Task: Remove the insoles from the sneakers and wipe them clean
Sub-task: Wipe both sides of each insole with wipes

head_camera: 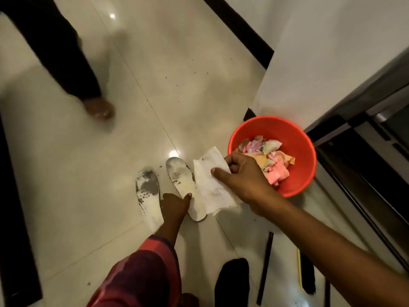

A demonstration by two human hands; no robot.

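Note:
Two white insoles with grey dirt stains lie side by side on the tiled floor, the left insole [147, 191] and the right insole [182, 178]. My left hand [174, 206] presses down on the right insole near its middle with straight fingers. My right hand [241, 178] pinches a white tissue [210, 187], smudged grey, which hangs over the right insole's heel half and hides it.
A red plastic bin [294, 138] with crumpled pink and yellow scraps stands right of my right hand, against a white wall corner. Another person's dark-trousered leg and foot [99, 108] stands at upper left. A black sock [232, 282], a dark stick [265, 267] and a brush [306, 273] lie at the bottom right.

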